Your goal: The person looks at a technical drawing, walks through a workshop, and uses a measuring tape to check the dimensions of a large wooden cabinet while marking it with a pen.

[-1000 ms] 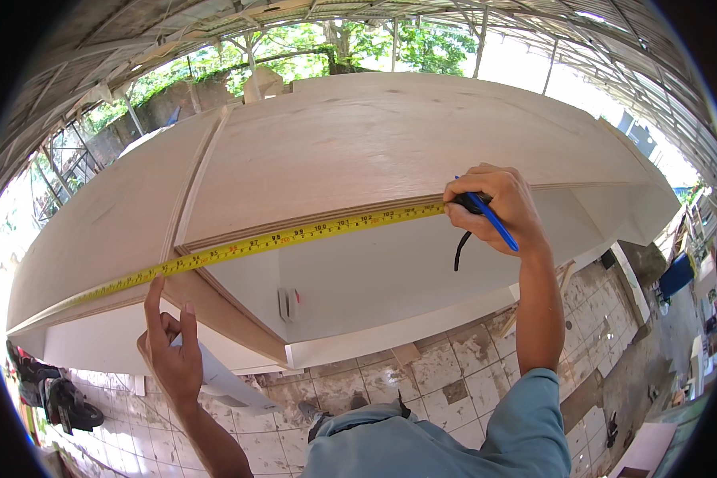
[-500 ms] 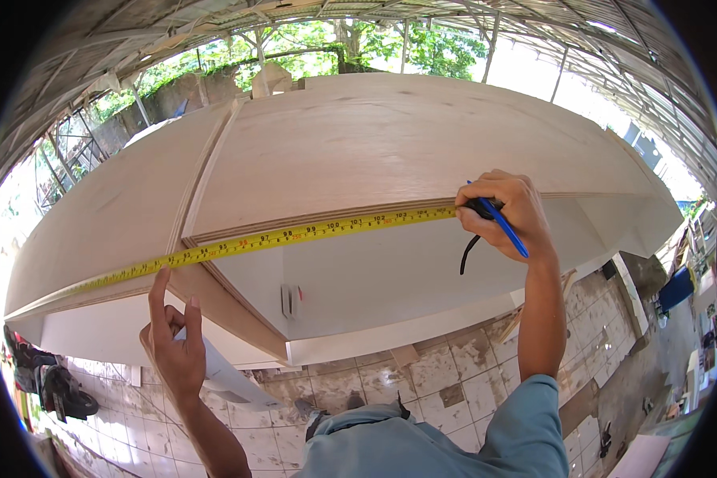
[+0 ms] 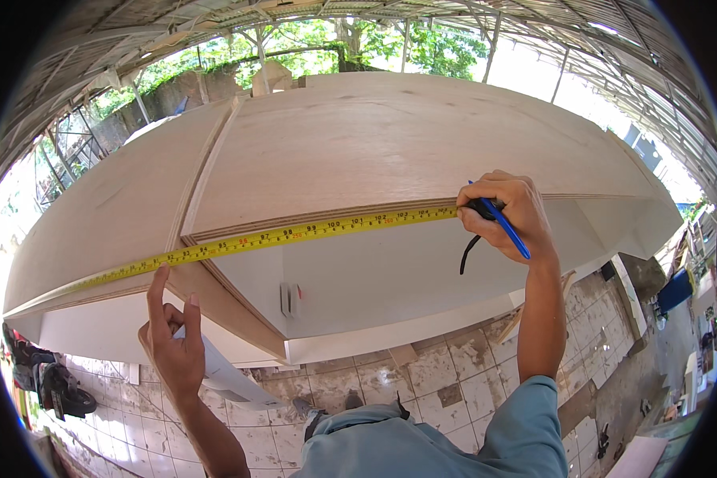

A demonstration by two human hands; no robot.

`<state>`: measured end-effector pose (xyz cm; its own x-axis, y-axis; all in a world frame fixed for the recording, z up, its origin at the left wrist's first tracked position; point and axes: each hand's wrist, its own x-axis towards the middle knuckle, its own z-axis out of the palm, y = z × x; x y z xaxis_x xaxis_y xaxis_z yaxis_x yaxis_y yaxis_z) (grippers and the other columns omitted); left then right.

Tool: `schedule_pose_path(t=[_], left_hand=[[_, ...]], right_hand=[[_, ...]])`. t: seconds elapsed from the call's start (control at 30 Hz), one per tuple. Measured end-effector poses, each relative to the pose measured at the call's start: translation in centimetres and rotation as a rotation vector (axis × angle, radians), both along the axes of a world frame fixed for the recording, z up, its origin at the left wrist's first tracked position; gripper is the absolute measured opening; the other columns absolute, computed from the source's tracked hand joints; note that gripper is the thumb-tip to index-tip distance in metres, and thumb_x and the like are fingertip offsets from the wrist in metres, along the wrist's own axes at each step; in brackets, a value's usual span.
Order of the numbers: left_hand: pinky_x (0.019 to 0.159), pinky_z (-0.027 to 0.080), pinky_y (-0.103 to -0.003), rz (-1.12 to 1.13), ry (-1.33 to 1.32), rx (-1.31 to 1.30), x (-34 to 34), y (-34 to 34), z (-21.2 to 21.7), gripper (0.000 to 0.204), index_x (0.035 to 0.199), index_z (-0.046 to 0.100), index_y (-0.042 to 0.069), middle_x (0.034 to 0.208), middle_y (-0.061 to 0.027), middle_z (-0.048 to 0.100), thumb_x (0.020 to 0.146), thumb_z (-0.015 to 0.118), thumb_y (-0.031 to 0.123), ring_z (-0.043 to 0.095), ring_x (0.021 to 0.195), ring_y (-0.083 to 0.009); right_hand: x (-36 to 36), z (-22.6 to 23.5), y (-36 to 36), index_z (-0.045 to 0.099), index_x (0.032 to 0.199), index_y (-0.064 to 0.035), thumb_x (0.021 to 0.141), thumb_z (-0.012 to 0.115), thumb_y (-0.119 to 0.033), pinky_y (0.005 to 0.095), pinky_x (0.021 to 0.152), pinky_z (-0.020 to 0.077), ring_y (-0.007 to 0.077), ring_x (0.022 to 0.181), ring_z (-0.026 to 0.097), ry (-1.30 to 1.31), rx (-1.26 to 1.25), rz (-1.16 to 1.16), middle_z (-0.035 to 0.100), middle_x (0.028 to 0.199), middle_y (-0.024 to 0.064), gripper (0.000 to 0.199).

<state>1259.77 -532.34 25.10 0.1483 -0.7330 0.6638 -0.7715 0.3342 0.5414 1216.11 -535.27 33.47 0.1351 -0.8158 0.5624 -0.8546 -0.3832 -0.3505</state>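
A yellow tape measure (image 3: 311, 233) is drawn out along the front edge of a large plywood cabinet (image 3: 358, 143), running off to the far left. My right hand (image 3: 508, 209) grips its dark case, mostly covered by the fingers, with a black strap (image 3: 468, 256) hanging below. The same hand also holds a blue pen (image 3: 511, 231), slanting down across the palm. My left hand (image 3: 175, 342) is held below the blade, index finger raised and touching or nearly touching its lower edge. The thumb stands apart from that finger, and the other fingers are curled, with nothing visible in them.
Beneath the plywood, white-lined compartments (image 3: 374, 275) open toward me, split by a plywood divider (image 3: 231, 307). A pale curved sheet (image 3: 235, 374) lies behind my left wrist. A motorbike (image 3: 60, 390) stands at the lower left on the stained tile floor (image 3: 311, 438). Wood strips lean at the right.
Almost nothing differs. My left hand and the tape's left stretch have shifted very slightly; my right hand keeps its grip in the same place.
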Motion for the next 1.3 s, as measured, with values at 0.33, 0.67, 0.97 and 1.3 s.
schedule_pose_path(t=[0.33,0.67,0.97,1.3], left_hand=[[0.055,0.022,-0.027,-0.009,0.0,-0.004,-0.2,0.0,0.0,0.049,0.146,0.055,0.009,0.056,0.0042,0.027,0.098,0.066,0.006,0.025,0.054,-0.0063],[0.052,0.034,-0.028,0.032,0.042,0.042,0.2,0.6,0.4,0.055,0.144,0.057,0.009,0.053,-0.0018,0.039,0.091,0.07,0.003,0.036,0.049,-0.01],[0.054,0.039,-0.024,-0.005,0.013,0.058,0.4,0.7,0.7,0.057,0.144,0.056,0.006,0.051,-0.0047,0.046,0.089,0.071,0.002,0.041,0.046,-0.0098],[0.052,0.042,-0.024,-0.07,0.046,0.067,0.6,0.5,0.5,0.056,0.143,0.055,0.003,0.05,-0.0055,0.053,0.09,0.071,0.002,0.048,0.043,-0.0107]], right_hand=[[-0.3,0.0,0.1,0.074,0.078,-0.0048,0.071,0.074,-0.017,0.0354,0.064,0.0483,0.0229,0.065,0.062,0.002,-0.011,0.027,0.067,0.069,0.0089,0.014],[0.1,0.1,-0.2,0.073,0.079,-0.0032,0.07,0.075,-0.012,0.0347,0.063,0.0474,0.0245,0.066,0.062,0.003,-0.056,0.067,0.063,0.068,0.011,0.013],[1.0,0.4,0.4,0.07,0.078,0.001,0.07,0.072,-0.006,0.0346,0.06,0.0429,0.0229,0.063,0.056,-0.014,-0.037,0.045,0.06,0.066,0.0116,0.011],[0.8,0.2,0.4,0.07,0.079,0.003,0.069,0.071,-0.004,0.0332,0.061,0.0425,0.0217,0.064,0.055,-0.068,-0.021,0.039,0.061,0.068,0.012,0.012]])
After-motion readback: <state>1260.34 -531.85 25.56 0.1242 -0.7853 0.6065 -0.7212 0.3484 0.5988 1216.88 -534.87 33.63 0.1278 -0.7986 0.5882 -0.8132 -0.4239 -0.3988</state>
